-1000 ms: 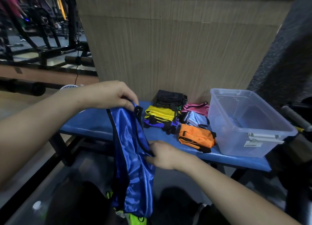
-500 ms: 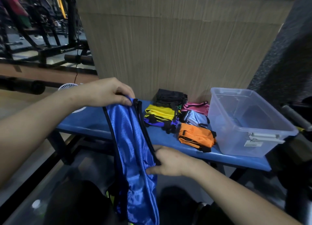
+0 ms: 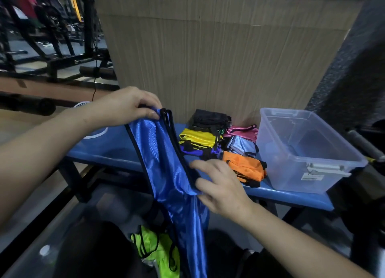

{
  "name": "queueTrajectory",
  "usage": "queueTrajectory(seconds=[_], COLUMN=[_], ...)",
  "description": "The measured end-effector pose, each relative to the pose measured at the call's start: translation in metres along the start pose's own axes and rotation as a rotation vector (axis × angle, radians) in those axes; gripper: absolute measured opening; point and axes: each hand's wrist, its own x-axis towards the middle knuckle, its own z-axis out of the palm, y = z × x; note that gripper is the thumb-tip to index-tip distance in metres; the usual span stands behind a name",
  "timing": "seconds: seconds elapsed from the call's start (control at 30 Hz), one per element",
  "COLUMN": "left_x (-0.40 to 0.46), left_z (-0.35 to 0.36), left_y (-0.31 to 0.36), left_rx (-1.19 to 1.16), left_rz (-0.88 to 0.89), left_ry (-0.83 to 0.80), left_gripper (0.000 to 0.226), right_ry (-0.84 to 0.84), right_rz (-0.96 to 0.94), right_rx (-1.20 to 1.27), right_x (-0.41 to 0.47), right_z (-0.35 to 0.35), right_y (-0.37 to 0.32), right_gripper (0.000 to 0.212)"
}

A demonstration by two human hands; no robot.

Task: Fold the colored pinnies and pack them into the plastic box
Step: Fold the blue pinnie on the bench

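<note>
Item one: I log a clear plastic box (image 3: 308, 150) at the right end of the blue table (image 3: 108, 150), lid off, nothing inside that I can make out. Beside it lie folded pinnies (image 3: 220, 144): black, yellow, pink, pale blue, orange. My left hand (image 3: 125, 106) pinches the blue pinny (image 3: 166, 169) by its top; my right hand (image 3: 220, 186) grips its edge lower down.

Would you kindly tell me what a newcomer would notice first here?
The shiny blue pinny hangs mid-frame, gripped at its top by the left hand and lower down by the right hand. Behind, folded pinnies sit on the blue bench beside a clear plastic box.
</note>
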Motion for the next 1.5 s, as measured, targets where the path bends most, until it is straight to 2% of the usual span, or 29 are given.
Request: queueTrajectory(seconds=[0.17, 0.27, 0.33, 0.53, 0.67, 0.8, 0.9, 0.97, 1.17, 1.4, 1.5], left_x=[-0.001, -0.003, -0.003, -0.005, -0.008, -0.011, -0.012, -0.012, -0.008, -0.007, -0.007], left_z=[0.004, 0.007, 0.008, 0.010, 0.008, 0.008, 0.011, 0.013, 0.017, 0.017, 0.018], left_y=[0.004, 0.002, 0.001, 0.000, -0.005, -0.014, -0.015, -0.013, -0.007, -0.007, -0.007], left_rx=[-0.030, -0.038, -0.033, -0.032, -0.031, -0.011, -0.019, -0.030, -0.026, -0.030, -0.029], left_rz=[0.005, 0.001, 0.007, 0.029, 0.032, 0.022, 0.040, 0.048, 0.063, 0.037, 0.037], left_ry=[-0.012, -0.032, -0.047, -0.043, -0.033, -0.035, -0.037, -0.041, -0.041, -0.045, -0.044], left_gripper=[0.018, 0.019, 0.019, 0.019, 0.019, 0.021, 0.021, 0.021, 0.023, 0.019, 0.019], right_ry=[-0.183, -0.328, -0.388, -0.372, -0.377, -0.360, -0.379, -0.363, -0.241, -0.224, -0.195], right_rz=[-0.104, -0.123, -0.049, 0.310, 0.386, 0.333, 0.510, 0.576, 0.652, 0.601, 0.549], right_rx=[0.007, 0.044, 0.137, 0.310, 0.317, 0.233, 0.411, 0.430, 0.309, 0.239, 0.148], right_x=[0.004, 0.002, 0.001, 0.002, -0.003, -0.008, -0.007, -0.006, -0.006, -0.006, -0.010], right_z=[-0.009, -0.008, -0.007, -0.007, -0.008, -0.004, -0.006, -0.001, 0.013, 0.015, 0.015], right_y=[-0.005, -0.005, -0.007, -0.007, -0.004, 0.001, -0.005, -0.006, -0.007, 0.000, 0.001], right_gripper=[0.012, 0.014, 0.017, 0.032, 0.049, 0.036, 0.052, 0.058, 0.044, 0.023, 0.021])
